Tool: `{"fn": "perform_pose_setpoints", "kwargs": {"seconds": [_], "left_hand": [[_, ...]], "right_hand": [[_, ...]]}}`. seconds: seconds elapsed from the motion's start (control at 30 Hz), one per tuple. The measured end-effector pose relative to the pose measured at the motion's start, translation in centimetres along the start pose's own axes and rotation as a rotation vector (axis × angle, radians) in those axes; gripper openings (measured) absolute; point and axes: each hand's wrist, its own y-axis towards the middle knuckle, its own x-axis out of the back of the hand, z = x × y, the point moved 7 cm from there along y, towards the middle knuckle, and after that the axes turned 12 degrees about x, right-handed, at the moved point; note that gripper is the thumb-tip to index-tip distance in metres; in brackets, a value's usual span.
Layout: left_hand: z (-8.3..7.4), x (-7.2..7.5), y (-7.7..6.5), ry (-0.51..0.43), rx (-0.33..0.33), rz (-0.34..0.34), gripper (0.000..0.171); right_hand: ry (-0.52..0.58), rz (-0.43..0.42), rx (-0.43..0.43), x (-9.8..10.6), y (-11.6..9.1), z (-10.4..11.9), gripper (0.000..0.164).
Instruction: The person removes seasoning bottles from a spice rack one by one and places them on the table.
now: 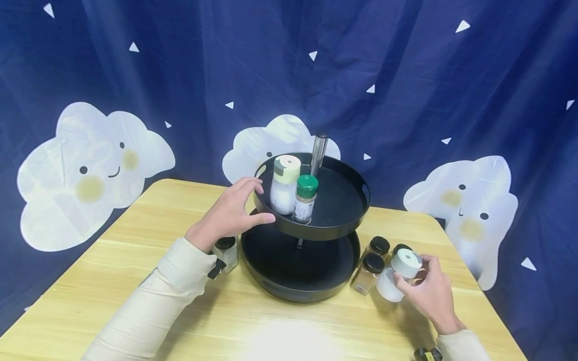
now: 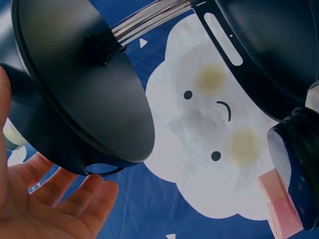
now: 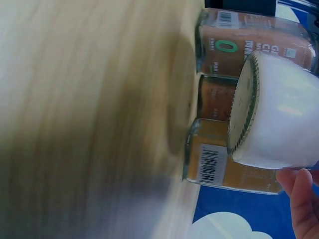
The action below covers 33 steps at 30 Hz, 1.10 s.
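Note:
My right hand (image 1: 431, 296) grips a white seasoning jar (image 1: 390, 285) with a pale grey-topped lid. In the right wrist view the base of this jar shows, lifted off the tabletop beside several brown spice jars (image 3: 214, 162). At the left rim of the upper tray (image 1: 334, 231) of a black two-tier rack, my left hand (image 1: 230, 210) is spread, thumb apart from the fingers; whether it touches the rim is unclear. On that tray stand a white jar with a cream lid (image 1: 283, 193) and a small green-capped spice bottle (image 1: 305, 200).
The rack's lower tray (image 1: 298, 296) sits on the wooden table (image 1: 189, 321), with a metal post (image 1: 318, 153) rising above the upper tray. A black-lidded glass jar (image 1: 228, 254) stands left of it, partly behind my left wrist. Behind hangs a blue curtain (image 1: 189, 50).

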Motion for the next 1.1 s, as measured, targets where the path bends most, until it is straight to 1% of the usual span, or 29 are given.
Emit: {"fn": "perform_pose_setpoints", "kwargs": {"seconds": [0.2,0.43,0.7,0.97,1.1], "left_hand": [[0.0,0.0,0.0,0.000,-0.004,-0.005,0.062],[0.0,0.0,0.0,0.001,-0.003,-0.003,0.063],[-0.1,0.1,-0.1,0.001,-0.006,-0.004,0.063],[-0.1,0.1,-0.2,-0.003,-0.013,-0.012,0.062],[-0.1,0.1,-0.1,0.001,-0.017,-0.014,0.062]], "right_hand": [[0.002,0.018,-0.004,-0.5,-0.3,-0.4,0.058],[0.010,0.043,0.014,-0.9,-0.6,-0.5,0.059],[0.002,0.031,0.035,-1.1,-1.0,-0.3,0.057],[-0.001,0.046,0.064,-1.4,-1.1,-0.7,0.060],[-0.006,0.054,0.065,-1.5,-1.2,-0.8,0.061]]}}
